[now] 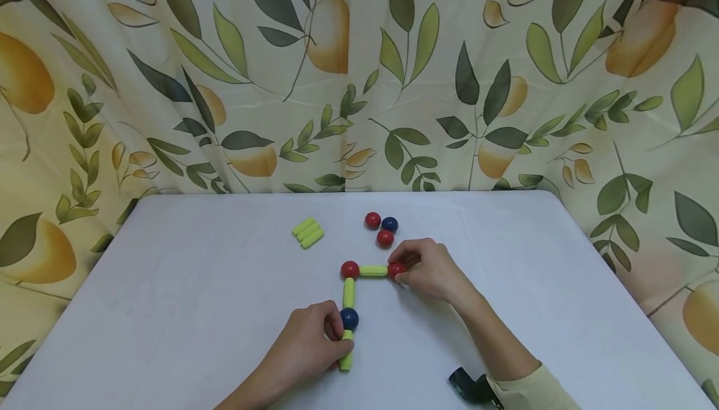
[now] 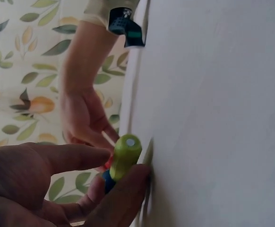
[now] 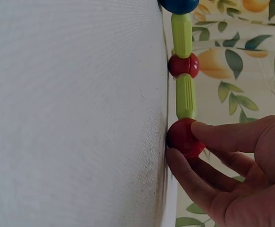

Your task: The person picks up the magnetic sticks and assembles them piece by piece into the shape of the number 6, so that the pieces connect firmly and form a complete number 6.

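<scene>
On the white table an L-shaped chain of balls and green rods is laid out. Its corner is a red ball (image 1: 350, 269); a green rod (image 1: 373, 271) runs right from it to another red ball (image 1: 396, 270) (image 3: 186, 137), which the right hand (image 1: 432, 271) (image 3: 241, 165) pinches between thumb and fingers. Toward the front, a green rod (image 1: 349, 292) leads to a blue ball (image 1: 349, 319), then a lower green rod (image 1: 346, 360) (image 2: 126, 153). The left hand (image 1: 309, 341) (image 2: 66, 184) pinches this lower rod near the blue ball, partly hiding both.
Several loose green rods (image 1: 308, 233) lie together at the back of the table (image 1: 196, 285). Two red balls (image 1: 372, 220) and a blue ball (image 1: 390, 224) sit behind the right hand. A patterned curtain (image 1: 359, 85) hangs behind. The right wrist carries a black device (image 1: 472, 386).
</scene>
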Tool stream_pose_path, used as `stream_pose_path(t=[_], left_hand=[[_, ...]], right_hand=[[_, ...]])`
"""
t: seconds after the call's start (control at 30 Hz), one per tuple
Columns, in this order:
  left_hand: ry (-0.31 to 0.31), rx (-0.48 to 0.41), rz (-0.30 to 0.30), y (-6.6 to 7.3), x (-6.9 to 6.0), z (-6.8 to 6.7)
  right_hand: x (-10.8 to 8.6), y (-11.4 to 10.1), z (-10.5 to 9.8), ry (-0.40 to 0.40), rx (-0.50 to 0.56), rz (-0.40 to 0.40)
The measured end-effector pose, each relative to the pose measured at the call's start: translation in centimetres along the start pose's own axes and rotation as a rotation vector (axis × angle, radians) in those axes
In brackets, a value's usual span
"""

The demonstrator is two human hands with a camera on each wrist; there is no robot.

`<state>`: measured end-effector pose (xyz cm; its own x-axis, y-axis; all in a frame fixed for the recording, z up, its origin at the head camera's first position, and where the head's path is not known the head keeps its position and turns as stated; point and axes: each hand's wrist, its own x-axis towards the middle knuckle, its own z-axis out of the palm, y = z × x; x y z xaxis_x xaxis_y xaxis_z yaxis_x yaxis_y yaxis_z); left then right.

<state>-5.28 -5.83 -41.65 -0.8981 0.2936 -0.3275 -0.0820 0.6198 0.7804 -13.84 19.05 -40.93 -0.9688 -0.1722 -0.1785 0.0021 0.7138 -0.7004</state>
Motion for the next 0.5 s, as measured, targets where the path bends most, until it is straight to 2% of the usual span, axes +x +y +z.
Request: stream_pose_path(t=[0.13, 0.17, 0.27, 0.37, 0.5], left_hand=[[0.008, 0.031, -0.038, 0.4, 0.4, -1.3], [0.019, 0.047, -0.028, 0.5, 0.7, -1.7], [0.046, 0.088, 0.03, 0.6, 2.0, -2.7], [0.067, 0.107, 0.114, 0.7, 3.7, -3.5], [0.1, 0.089, 0.156, 0.9, 5.8, -4.5]], right_hand=[[0.1, -0.1, -0.1, -0.001, -0.012, -0.019], [0.2, -0.1, -0.1, 0.0, -0.013, -0.023], [0.2, -0.1, -0.2, -0.001, -0.017, -0.025], [0.1, -0.1, -0.1, 0.001, -0.016, -0.014], [0.1, 0.0, 0.1, -0.001, -0.004, -0.004]])
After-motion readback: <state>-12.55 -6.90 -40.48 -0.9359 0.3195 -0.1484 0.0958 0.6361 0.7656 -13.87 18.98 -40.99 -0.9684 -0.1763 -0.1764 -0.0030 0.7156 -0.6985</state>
